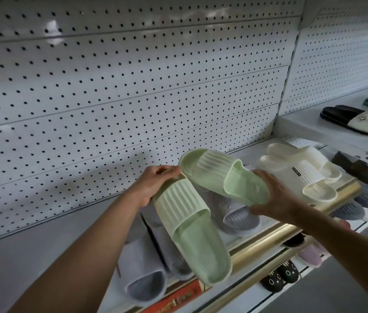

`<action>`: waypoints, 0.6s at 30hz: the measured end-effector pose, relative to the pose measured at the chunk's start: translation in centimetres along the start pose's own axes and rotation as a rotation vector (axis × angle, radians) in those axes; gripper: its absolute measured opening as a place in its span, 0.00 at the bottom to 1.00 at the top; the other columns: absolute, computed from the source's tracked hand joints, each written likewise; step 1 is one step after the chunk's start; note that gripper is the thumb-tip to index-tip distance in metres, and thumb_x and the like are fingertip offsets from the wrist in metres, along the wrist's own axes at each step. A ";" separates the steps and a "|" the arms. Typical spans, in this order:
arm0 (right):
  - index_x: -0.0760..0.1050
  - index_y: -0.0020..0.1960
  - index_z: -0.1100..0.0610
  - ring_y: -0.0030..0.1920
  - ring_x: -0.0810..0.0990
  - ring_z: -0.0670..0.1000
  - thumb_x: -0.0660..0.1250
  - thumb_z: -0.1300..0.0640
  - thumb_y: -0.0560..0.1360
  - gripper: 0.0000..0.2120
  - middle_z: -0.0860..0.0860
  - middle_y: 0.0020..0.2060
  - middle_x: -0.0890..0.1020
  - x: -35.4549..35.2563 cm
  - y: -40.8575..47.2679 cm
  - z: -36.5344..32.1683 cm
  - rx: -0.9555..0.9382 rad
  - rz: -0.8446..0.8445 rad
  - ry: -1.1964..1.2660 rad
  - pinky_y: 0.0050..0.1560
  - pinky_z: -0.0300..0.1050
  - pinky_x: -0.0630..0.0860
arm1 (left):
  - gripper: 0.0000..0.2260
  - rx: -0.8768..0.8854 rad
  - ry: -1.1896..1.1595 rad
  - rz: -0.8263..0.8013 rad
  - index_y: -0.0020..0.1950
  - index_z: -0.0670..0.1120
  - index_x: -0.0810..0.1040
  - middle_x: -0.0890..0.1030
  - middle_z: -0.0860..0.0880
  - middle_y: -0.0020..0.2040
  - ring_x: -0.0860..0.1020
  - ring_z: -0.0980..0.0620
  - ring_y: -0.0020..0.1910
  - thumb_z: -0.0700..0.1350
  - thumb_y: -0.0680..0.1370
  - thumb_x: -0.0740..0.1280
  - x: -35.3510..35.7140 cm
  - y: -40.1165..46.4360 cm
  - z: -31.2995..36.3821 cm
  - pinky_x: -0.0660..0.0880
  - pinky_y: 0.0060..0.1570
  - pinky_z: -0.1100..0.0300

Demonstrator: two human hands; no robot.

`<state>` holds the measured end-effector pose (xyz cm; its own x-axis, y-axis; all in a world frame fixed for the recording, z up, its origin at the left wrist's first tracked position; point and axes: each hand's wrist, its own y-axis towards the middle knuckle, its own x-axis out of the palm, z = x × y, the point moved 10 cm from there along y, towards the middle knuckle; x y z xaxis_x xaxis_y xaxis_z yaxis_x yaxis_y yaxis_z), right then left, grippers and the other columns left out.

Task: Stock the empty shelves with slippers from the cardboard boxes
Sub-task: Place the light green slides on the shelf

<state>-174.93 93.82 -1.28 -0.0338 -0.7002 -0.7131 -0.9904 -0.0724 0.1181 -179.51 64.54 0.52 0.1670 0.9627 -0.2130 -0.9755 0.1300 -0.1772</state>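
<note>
Stocking looks partly done. The shelf (49, 240) across the lower half of the frame already carries grey slippers (143, 274) at lower centre and a cream pair (300, 175) at centre right, while its whole left stretch, below the pegboard back panel (122, 86), is bare. So by my reading a good deal of shelf space is left to fill.

A pale green pair is in hand right now. The left hand (153, 184) curls its fingers round the heel end of one green slipper (192, 227), which hangs toe-down over the grey ones. The right hand (275, 197) cups the second green slipper (221, 175) from beneath, thumb and fingers wrapped at its edge, holding it just above the shelf between the grey and cream pairs. Neither is set down yet.

Hard to judge: the cardboard boxes are nowhere in view, so how much stock remains cannot be told. The shelves lower down (bottom right of the frame) show only slivers of dark and lilac footwear. The neighbouring bay at upper right is cut off by the frame edge, with one black jewelled sandal (357, 119) visible. The label on the cream strap is too small to read
</note>
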 end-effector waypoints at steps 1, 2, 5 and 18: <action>0.64 0.70 0.53 0.57 0.70 0.54 0.80 0.65 0.58 0.45 0.53 0.59 0.70 0.0 0.4 -0.6 -0.024 0.003 -0.014 0.48 0.37 0.67 | 0.07 -0.005 -0.004 0.003 0.49 0.48 0.83 0.85 0.49 0.43 0.82 0.52 0.42 0.50 0.75 0.72 -0.6 -0.5 0.2 0.77 0.41 0.61; 0.64 0.70 0.52 0.57 0.70 0.54 0.80 0.65 0.57 0.45 0.53 0.58 0.70 0.1 0.6 -1.5 -0.044 0.001 -0.029 0.50 0.39 0.66 | 0.07 -0.018 -0.011 0.009 0.48 0.48 0.83 0.85 0.48 0.43 0.82 0.50 0.42 0.51 0.75 0.72 -1.2 -1.0 0.2 0.77 0.43 0.59; 0.63 0.71 0.48 0.54 0.71 0.53 0.79 0.63 0.58 0.46 0.51 0.56 0.69 0.8 1.3 -4.6 -0.112 -0.025 -0.072 0.51 0.42 0.67 | 0.07 -0.062 -0.010 0.052 0.46 0.50 0.84 0.86 0.47 0.42 0.83 0.47 0.44 0.53 0.73 0.73 -3.9 -2.8 -0.3 0.78 0.49 0.53; 0.55 0.74 0.40 0.55 0.70 0.52 0.76 0.57 0.62 0.48 0.51 0.57 0.64 12.4 3.5 -17.4 -0.291 -0.262 -0.239 0.57 0.43 0.71 | 0.16 -0.151 -0.045 0.396 0.44 0.42 0.80 0.82 0.48 0.34 0.78 0.49 0.33 0.55 0.79 0.65 -16.5 -14.7 -7.8 0.73 0.38 0.59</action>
<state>-176.45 72.54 2.25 0.1485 -0.4509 -0.8801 -0.8921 -0.4452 0.0775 -166.79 44.90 -0.83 -0.2262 0.9411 -0.2512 -0.9307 -0.2849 -0.2294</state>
